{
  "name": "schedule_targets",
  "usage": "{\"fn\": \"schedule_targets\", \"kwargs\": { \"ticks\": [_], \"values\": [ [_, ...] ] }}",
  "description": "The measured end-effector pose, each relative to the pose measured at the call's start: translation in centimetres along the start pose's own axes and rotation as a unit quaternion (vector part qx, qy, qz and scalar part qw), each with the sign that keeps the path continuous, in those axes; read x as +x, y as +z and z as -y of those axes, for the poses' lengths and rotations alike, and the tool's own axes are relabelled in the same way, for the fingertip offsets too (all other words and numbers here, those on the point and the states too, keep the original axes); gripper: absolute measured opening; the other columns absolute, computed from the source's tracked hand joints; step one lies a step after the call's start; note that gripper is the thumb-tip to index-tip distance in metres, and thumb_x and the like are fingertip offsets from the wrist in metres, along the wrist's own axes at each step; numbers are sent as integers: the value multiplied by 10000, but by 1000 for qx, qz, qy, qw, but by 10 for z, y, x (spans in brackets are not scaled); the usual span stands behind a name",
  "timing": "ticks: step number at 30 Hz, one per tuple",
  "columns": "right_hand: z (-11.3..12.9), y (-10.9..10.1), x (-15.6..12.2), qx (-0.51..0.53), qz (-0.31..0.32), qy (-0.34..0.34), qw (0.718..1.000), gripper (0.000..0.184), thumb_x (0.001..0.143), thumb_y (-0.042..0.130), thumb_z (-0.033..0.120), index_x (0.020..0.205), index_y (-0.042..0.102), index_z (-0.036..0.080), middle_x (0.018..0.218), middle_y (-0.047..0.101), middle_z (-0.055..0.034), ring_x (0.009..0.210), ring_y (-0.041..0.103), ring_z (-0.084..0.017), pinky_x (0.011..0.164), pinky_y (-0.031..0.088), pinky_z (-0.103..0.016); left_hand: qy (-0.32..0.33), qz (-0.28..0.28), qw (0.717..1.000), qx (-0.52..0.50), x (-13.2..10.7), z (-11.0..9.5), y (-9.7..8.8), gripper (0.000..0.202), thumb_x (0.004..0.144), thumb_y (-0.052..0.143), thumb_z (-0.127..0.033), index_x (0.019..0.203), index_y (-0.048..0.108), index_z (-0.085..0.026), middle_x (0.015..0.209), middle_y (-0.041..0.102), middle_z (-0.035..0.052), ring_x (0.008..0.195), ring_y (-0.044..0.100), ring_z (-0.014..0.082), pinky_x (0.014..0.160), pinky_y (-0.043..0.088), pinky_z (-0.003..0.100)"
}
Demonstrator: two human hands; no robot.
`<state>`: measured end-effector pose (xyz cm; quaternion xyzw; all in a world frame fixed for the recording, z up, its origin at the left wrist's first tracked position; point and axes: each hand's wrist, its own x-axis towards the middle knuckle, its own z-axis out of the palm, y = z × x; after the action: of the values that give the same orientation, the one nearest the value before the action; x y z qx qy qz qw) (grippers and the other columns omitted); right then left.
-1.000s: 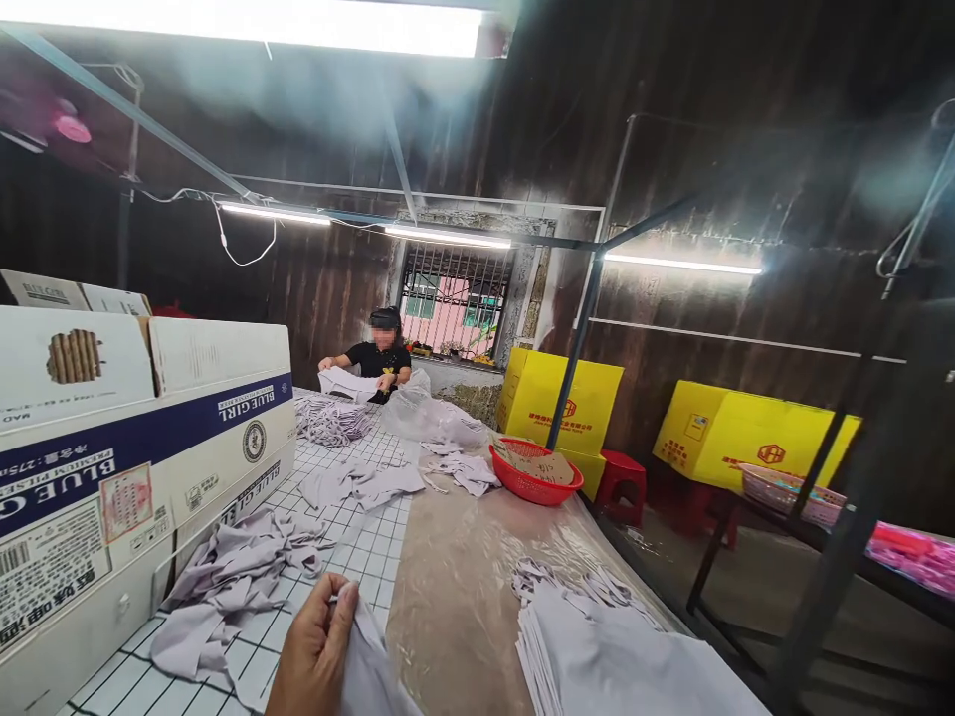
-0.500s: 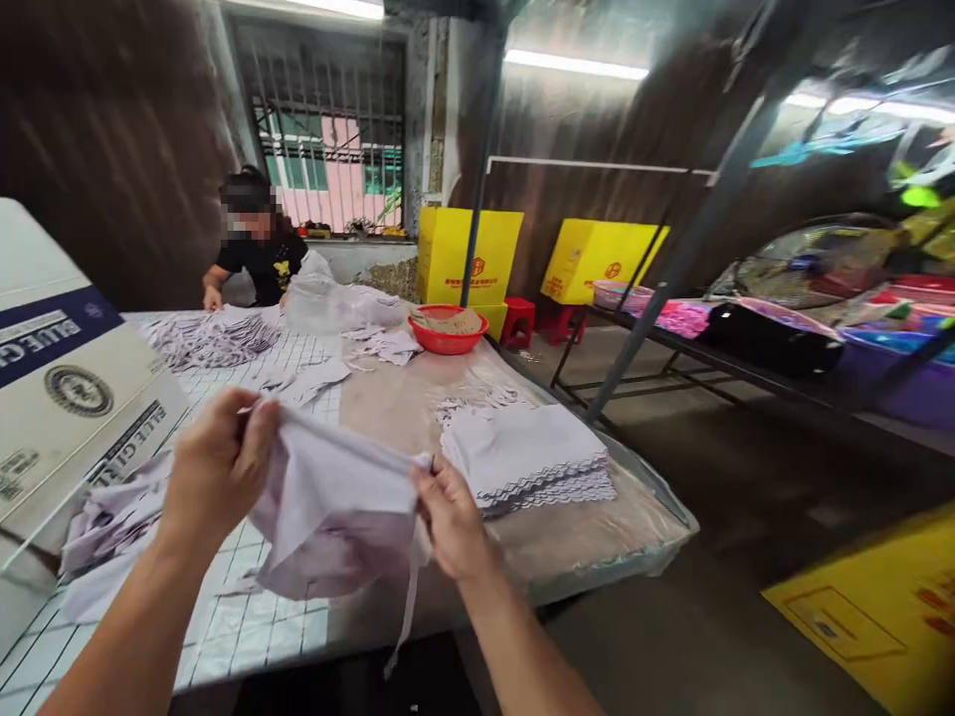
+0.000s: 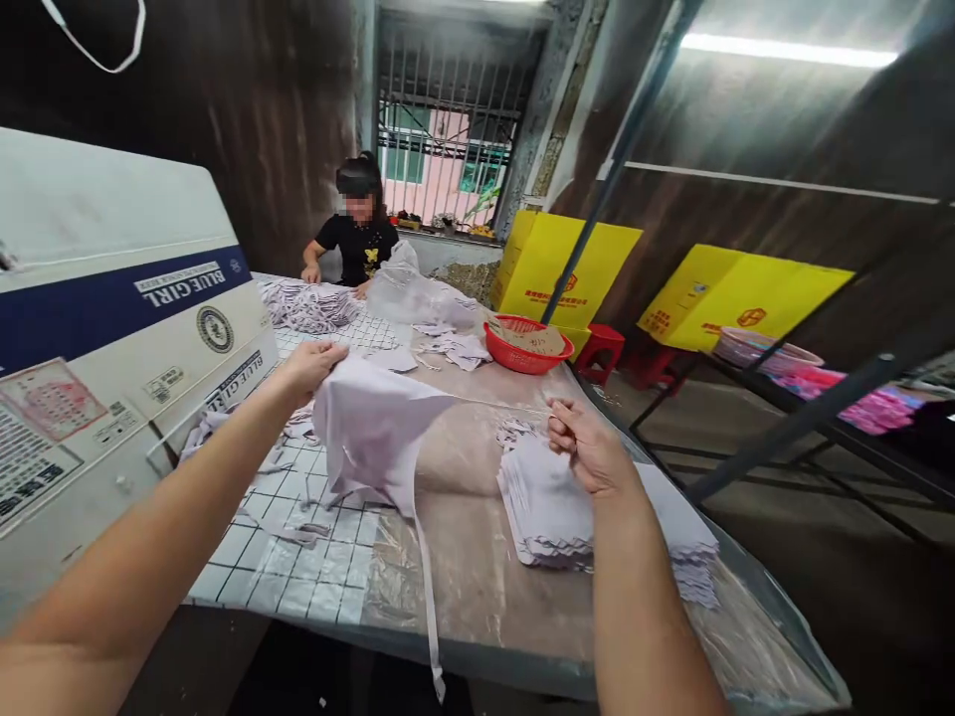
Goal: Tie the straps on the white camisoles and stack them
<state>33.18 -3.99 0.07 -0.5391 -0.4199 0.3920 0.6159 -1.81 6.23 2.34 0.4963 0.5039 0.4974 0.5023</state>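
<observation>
Over the table I stretch a pale lilac garment with thin straps [image 3: 377, 423] between both hands. My left hand [image 3: 317, 365] is closed on its upper left corner. One strap runs taut to the right, and my right hand [image 3: 586, 443] pinches its end with curled fingers. A second strap [image 3: 428, 587] dangles past the table's front edge. Just under and beside my right hand lies a neat stack of pale lilac pieces with wavy edges [image 3: 544, 512]. Loose strips of the same cloth [image 3: 294, 532] lie on the table to the left.
A large white carton [image 3: 134, 328] stands at the left. Across the table [image 3: 463, 597] a person in black [image 3: 358, 244] sits by a heap of cloth [image 3: 309, 303]. Behind the stack is a red basket [image 3: 522, 363]. A metal rack [image 3: 791, 418] and yellow boxes [image 3: 571, 264] are on the right.
My hands have moved apart, the right one outward, drawing a strap taut. The garment now hangs nearer my left hand. The view has turned left, showing more of the carton.
</observation>
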Motion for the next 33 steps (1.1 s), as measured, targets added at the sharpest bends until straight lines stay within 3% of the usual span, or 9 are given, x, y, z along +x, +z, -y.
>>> {"fn": "schedule_targets", "kwargs": {
  "ticks": [3, 5, 8, 11, 17, 20, 24, 28, 33],
  "values": [
    [0, 34, 14, -169, -70, -126, 975, 382, 650, 786, 493, 795, 631, 176, 798, 633, -30, 733, 567, -146, 710, 478, -287, -4, 69, 998, 12, -4, -4, 20, 326, 778, 727, -338, 624, 493, -171, 456, 392, -80, 378, 318, 48, 383, 199, 155],
    [-5, 74, 11, -201, 14, -166, 965, 411, 720, 724, 523, 922, 651, 173, 957, 674, -64, 882, 604, -182, 817, 485, -317, -9, 137, 990, 9, -9, 0, 41, 351, 766, 746, -346, 609, 488, -167, 453, 377, -82, 377, 294, 36, 380, 171, 155],
    [-14, 127, 4, -260, 187, -137, 937, 315, 794, 664, 456, 917, 655, 166, 897, 690, -42, 828, 610, -176, 762, 477, -289, -5, 196, 980, -26, -17, 17, 67, 399, 742, 765, -416, 622, 478, -167, 488, 401, -72, 407, 315, 32, 391, 200, 150],
    [-19, 146, 6, -359, 208, -139, 899, 207, 818, 611, 348, 753, 643, 154, 726, 637, -5, 701, 556, -151, 664, 416, -257, -2, 208, 974, -86, -28, 43, 71, 446, 698, 777, -527, 764, 506, -179, 597, 486, -57, 464, 372, 44, 414, 253, 145],
    [-19, 129, 8, -351, 249, -118, 895, 238, 807, 598, 365, 767, 687, 148, 691, 634, 10, 655, 535, -134, 592, 369, -233, 63, 290, 948, -117, -49, 89, 43, 603, 636, 849, -427, 1110, 531, -229, 1168, 601, 72, 863, 580, 128, 541, 377, 148],
    [-8, 118, 11, -279, 189, -132, 932, 283, 800, 616, 429, 788, 693, 157, 733, 659, -1, 689, 567, -148, 622, 413, -241, 71, 366, 927, -41, -50, 104, 22, 500, 664, 825, -411, 1054, 598, -197, 1090, 627, 67, 938, 581, 174, 705, 467, 221],
    [19, 97, 22, -170, 109, -172, 964, 397, 744, 679, 562, 820, 679, 172, 748, 650, -1, 669, 556, -135, 602, 429, -239, 64, 469, 867, 159, -46, 112, -9, 362, 800, 677, -511, 849, 671, -152, 818, 656, 22, 754, 575, 158, 689, 452, 251],
    [43, 76, 30, -152, 65, -221, 961, 416, 719, 723, 582, 817, 676, 181, 771, 664, -12, 694, 575, -140, 609, 452, -242, 91, 386, 897, 197, -35, 96, -34, 428, 830, 610, -583, 877, 717, -171, 823, 684, 38, 715, 579, 158, 642, 447, 246],
    [61, 59, 35, -142, 43, -253, 956, 356, 722, 741, 536, 788, 659, 196, 771, 675, -6, 750, 614, -157, 651, 499, -257, 172, 192, 929, 264, -19, 44, -52, 524, 751, 617, -689, 835, 724, -183, 900, 634, 72, 633, 492, 133, 515, 389, 236]
  ]
}}
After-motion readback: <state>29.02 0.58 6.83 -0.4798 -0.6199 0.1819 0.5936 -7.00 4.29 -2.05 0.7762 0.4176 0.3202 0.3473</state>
